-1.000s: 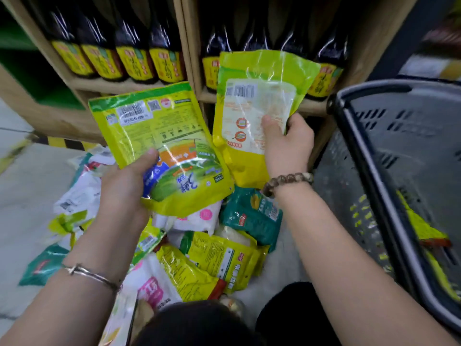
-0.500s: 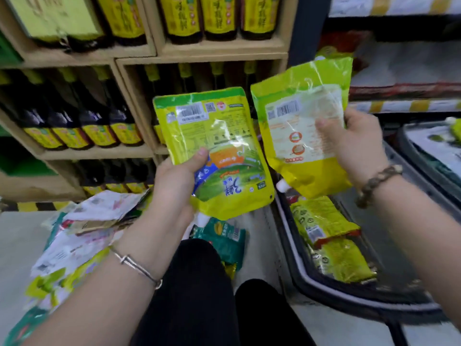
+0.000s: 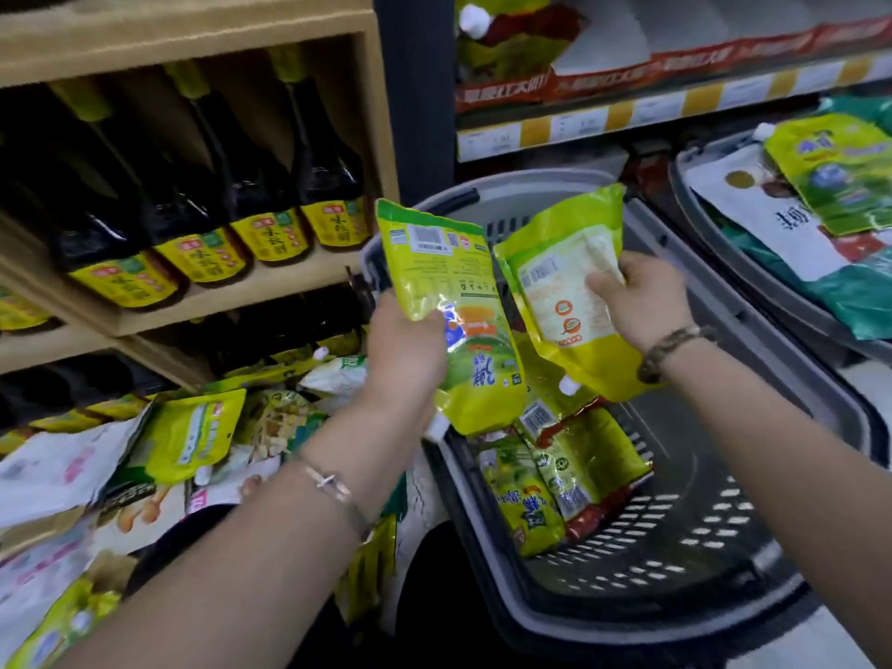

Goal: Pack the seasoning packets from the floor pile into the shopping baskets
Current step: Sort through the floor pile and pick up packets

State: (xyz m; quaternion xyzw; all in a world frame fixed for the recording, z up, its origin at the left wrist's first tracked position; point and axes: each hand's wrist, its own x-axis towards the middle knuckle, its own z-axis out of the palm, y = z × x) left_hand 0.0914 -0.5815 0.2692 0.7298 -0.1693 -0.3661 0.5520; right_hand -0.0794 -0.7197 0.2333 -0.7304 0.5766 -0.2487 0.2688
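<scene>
My left hand (image 3: pixel 408 347) grips a yellow-green spouted seasoning pouch (image 3: pixel 449 306), held upright over the near-left rim of a grey shopping basket (image 3: pixel 753 350). My right hand (image 3: pixel 644 301) grips a second yellow pouch (image 3: pixel 564 287) above the same basket's middle. Both pouches hang spout-down, side by side, not touching the basket. Inside the basket lie a few yellow and red packets (image 3: pixel 564 470). The floor pile of packets (image 3: pixel 193 441) spreads to the left under my left forearm.
A second grey basket (image 3: pixel 733 243) at the far right holds white, green and yellow packets. A wooden shelf (image 3: pixel 270 292) of dark sauce bottles (image 3: pixel 251 185) stands at the left, behind the pile. A black post and a price-tagged shelf rise behind the baskets.
The view has swung right and down. Both hands have carried their pouches from in front of the shelf to above the grey basket, lower and closer to its contents.
</scene>
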